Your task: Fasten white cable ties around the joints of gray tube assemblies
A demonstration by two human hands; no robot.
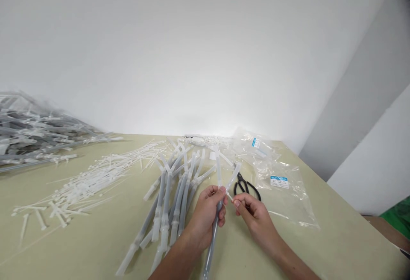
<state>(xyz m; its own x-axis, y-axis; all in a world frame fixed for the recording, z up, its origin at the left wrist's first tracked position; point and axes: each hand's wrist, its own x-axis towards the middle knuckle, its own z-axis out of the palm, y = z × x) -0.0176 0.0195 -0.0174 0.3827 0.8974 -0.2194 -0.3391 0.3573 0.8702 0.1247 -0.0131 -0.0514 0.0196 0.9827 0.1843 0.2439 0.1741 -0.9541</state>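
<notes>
My left hand (pixel 207 212) is closed around a translucent tube (pixel 210 250) just below the point where it forks into two short branches. One branch stands nearly upright and the other leans right. At the fork, the fingertips of my right hand (pixel 253 216) pinch a small white cable tie (pixel 229 196). Just behind that hand lie black-handled scissors (pixel 246 182), their blades partly hidden by the leaning branch. Left of my left hand rests a heap of similar forked tubes (pixel 166 203), several overlapping. My left forearm covers some of their lower ends.
Loose white cable ties (pixel 96 177) spread over the left of the pale table (pixel 336 246). A large pile of tubing (pixel 35 134) lies at the far left. Clear plastic bags with blue labels (pixel 288 203) lie at the right. A white wall (pixel 198 49) stands behind.
</notes>
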